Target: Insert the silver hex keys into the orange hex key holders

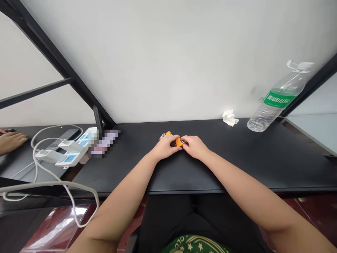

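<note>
Near the middle of the black counter (252,151), the left hand (166,147) has its fingers curled snugly on an orange holder (179,142), and the right hand's (195,147) bent fingertips meet its right end (whether they pinch anything, I cannot tell). A firm left grip and light right fingertips should probably keep it steady. The holder, partly covered, shows bright orange pieces and slim metallic rods (163,135).

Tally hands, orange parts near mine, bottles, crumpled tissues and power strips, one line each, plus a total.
Left hand, right hand: 2
Other person's hand: 1
Visible orange parts: 2
Bottle: 1
Crumpled tissue: 1
Power strip: 1
Total: 8
</note>
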The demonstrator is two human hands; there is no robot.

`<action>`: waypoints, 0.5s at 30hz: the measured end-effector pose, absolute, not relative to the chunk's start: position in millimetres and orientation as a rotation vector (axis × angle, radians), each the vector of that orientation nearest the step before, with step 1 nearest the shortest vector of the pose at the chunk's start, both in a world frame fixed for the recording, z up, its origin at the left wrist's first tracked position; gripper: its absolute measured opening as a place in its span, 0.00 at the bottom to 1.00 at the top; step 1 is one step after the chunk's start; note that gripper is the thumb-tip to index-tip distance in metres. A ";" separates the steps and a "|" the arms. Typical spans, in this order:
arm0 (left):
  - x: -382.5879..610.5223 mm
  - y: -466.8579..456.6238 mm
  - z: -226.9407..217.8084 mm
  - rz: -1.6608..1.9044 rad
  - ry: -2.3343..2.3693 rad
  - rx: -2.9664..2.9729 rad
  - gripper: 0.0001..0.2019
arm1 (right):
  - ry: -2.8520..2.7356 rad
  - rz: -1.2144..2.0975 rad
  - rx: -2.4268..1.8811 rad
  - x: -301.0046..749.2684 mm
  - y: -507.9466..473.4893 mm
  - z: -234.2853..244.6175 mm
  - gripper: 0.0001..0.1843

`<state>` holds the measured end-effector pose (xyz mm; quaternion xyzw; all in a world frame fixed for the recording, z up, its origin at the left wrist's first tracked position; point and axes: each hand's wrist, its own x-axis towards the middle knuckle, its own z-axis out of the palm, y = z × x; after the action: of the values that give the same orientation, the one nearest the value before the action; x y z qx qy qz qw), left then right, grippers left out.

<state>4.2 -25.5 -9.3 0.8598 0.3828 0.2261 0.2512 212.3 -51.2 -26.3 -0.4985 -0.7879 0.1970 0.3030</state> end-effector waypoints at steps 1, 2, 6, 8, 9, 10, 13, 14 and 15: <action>3.3 -24.3 -10.8 0.635 1.056 2.328 0.14 | -2.081 0.481 -1.323 213.2 -50.3 -25.8 0.10; 2.4 -23.2 -12.1 0.659 1.068 2.318 0.16 | -2.066 0.451 -1.335 214.6 -49.3 -25.5 0.10; 1.1 -22.5 -13.6 0.716 1.072 2.300 0.20 | -2.002 0.491 -1.368 222.1 -44.6 -27.0 0.10; 2.0 -24.6 -11.6 0.695 1.036 2.307 0.18 | -2.037 0.550 -1.285 224.9 -42.8 -29.2 0.13; 2.7 -26.0 -10.2 0.679 1.014 2.312 0.17 | -2.065 0.565 -1.235 225.7 -42.1 -30.2 0.14; 3.4 -27.4 -8.8 0.662 0.995 2.314 0.16 | -2.091 0.566 -1.195 226.0 -41.6 -30.9 0.15; 5.1 -29.8 -5.7 0.638 0.991 2.298 0.15 | -2.131 0.525 -1.197 225.3 -41.2 -30.5 0.13; 5.3 -29.9 -5.4 0.636 0.995 2.290 0.15 | -2.134 0.509 -1.228 224.8 -41.4 -29.6 0.13; 5.4 -29.7 -5.5 0.636 0.996 2.285 0.16 | -2.137 0.494 -1.264 224.5 -41.9 -28.4 0.13</action>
<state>5.4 -29.7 -5.5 0.8525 0.3716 0.2372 0.2810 224.5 -41.9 -28.4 -0.4762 -0.8053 0.1862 0.3001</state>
